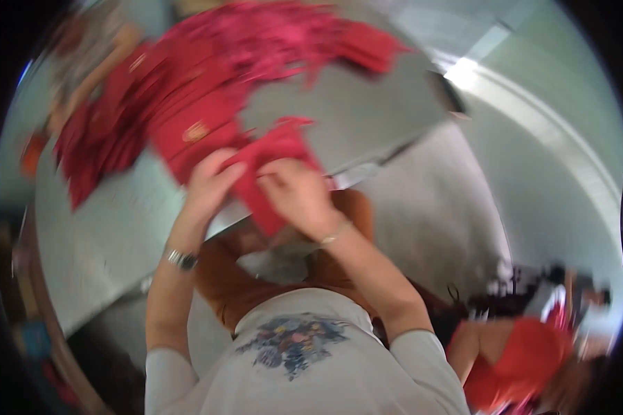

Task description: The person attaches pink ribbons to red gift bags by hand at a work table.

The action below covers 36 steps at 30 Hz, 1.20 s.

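A red cloth piece (289, 144), perhaps a small pouch, is held between my two hands at the near edge of the table. My left hand (213, 181) pinches its left side, thumb and fingers closed on the cloth. My right hand (299, 195) is closed with curled fingers on its right part, and the fingertips are blurred. The cloth's lower corner hangs down past the table edge over my lap. Just beyond my left hand lie flat red pouches (194, 128) with a gold-coloured print, overlapping each other.
The grey table (360, 117) carries a spread of dark red pouches (111, 145) at left and a heap of pinkish-red cloth (270, 41) at the far side. A person (93, 59) is at the far left. Another person in red (526, 360) is behind at right.
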Available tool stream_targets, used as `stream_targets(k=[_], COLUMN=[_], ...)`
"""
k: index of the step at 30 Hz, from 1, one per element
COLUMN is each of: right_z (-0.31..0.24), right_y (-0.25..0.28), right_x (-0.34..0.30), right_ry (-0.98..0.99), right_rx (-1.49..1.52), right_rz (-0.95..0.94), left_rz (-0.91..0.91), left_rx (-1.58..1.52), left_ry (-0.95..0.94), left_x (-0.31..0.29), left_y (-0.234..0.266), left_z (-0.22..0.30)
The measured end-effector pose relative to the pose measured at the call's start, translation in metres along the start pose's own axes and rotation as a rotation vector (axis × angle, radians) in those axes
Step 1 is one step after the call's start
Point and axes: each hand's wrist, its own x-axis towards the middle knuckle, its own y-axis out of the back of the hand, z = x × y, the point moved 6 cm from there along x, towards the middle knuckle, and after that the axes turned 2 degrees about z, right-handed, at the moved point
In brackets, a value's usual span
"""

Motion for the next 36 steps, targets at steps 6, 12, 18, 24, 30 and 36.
stream_targets(k=[6,12,18,24,30,36], right_z=[-0.003,-0.016,-0.016,-0.011,-0.017,-0.019], right_y=[-0.025,-0.040,-0.048,-0.053,-0.055,-0.059], right_x=[0.012,0.022,0.023,0.026,0.032,0.039], right_ry=[-0.084,0.024,0.053,-0.107,-0.002,-0.010], right_rx=[0.093,0.026,0.029,0.082,-0.059,-0.172], right_rz=[-0.045,-0.058,-0.043,-0.068,-0.061,-0.120], left_rz=[0.023,-0.014,0.008,0.053,0.090,0.129], left_rx=[0.030,-0.037,-0.029,0.060,0.213,0.294], left_ry=[0.115,0.129,0.109,0.045,-0.024,-0.048], left_x=[-0.010,-0.017,-0.016,-0.016,-0.020,-0.021], left_y=[0.018,0.022,0.024,0.024,0.017,0.017], left_z=[0.010,0.010,0.010,0.012,0.018,0.019])
